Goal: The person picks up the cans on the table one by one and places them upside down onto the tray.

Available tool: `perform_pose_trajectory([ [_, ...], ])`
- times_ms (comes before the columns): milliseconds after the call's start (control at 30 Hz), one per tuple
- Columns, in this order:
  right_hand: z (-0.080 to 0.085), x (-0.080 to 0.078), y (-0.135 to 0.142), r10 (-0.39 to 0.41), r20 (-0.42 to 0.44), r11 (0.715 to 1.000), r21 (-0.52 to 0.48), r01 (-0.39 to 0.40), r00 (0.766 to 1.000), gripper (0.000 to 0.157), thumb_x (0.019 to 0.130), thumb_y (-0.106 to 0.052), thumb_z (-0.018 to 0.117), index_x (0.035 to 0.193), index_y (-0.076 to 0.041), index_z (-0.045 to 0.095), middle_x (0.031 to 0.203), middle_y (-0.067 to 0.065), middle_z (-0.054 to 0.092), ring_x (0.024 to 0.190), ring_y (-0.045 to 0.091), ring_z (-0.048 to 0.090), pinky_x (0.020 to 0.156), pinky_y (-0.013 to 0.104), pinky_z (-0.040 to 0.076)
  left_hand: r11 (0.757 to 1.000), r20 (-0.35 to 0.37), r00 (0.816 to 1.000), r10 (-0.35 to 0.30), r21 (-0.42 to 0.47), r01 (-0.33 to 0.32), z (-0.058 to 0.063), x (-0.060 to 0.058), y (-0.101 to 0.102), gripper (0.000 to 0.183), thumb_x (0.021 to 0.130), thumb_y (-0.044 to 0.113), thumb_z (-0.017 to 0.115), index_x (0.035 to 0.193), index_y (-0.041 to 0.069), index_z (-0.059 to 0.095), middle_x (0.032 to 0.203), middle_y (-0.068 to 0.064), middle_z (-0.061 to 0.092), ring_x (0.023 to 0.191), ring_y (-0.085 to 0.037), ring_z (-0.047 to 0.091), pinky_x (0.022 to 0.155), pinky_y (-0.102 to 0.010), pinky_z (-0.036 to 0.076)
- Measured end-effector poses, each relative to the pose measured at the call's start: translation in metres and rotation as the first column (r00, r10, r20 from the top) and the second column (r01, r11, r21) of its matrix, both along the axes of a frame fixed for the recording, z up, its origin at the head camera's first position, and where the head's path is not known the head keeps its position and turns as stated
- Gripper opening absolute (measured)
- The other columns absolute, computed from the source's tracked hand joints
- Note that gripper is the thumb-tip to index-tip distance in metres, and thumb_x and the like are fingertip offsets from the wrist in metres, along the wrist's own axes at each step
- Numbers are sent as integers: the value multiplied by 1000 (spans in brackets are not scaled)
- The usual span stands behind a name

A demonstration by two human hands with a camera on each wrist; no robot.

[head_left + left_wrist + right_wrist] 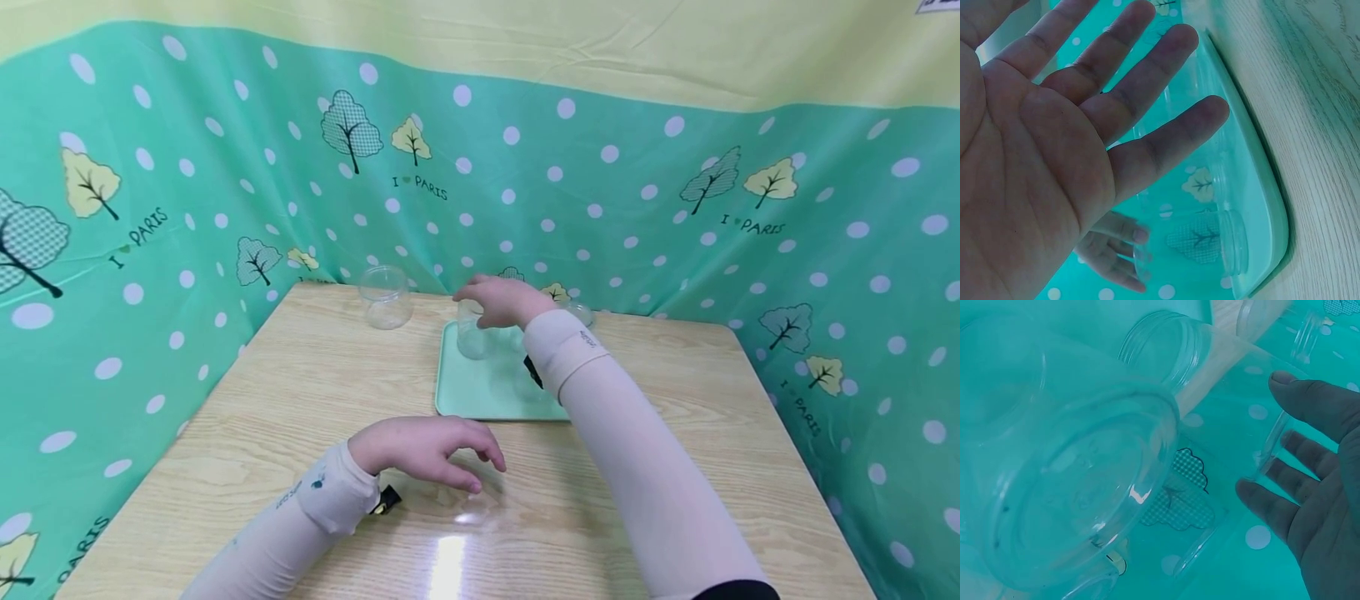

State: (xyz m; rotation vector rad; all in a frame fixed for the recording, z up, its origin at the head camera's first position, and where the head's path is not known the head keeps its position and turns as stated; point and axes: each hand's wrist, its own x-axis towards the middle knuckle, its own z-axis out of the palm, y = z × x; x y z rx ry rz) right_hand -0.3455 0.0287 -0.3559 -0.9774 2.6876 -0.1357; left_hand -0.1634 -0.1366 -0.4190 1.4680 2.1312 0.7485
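Observation:
A clear plastic jar [472, 337] stands toward the back left of the green tray [480, 400], its threaded rim down in the right wrist view. My right hand [502, 300] is at the jar's upper end, thumb and fingers spread apart; whether they touch it I cannot tell. Another clear jar [1085, 481] looms large in the right wrist view, mostly behind my right wrist in the head view. My left hand [427, 450] hovers over the table in front of the tray, fingers loosely extended, holding nothing.
At the table's back left, off the tray, stands a wide clear container [386, 300]. Another clear piece [579, 313] shows behind my right wrist. A patterned green curtain [465, 200] hangs close behind the wooden table [330, 375].

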Motion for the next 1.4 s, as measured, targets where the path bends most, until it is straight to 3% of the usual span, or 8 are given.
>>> perform_pose_trajectory([
  [1400, -5, -4, -2, 2, -43, 1000, 17, -1, 999, 60, 97, -21, 72, 151, -33, 50, 159, 1, 41, 146, 26, 40, 117, 47, 40, 1000, 15, 1000, 17, -27, -16, 2, 1, -1, 36, 99, 31, 69, 131, 15, 65, 130, 0, 66, 121, -17, 61, 106, -35, 50],
])
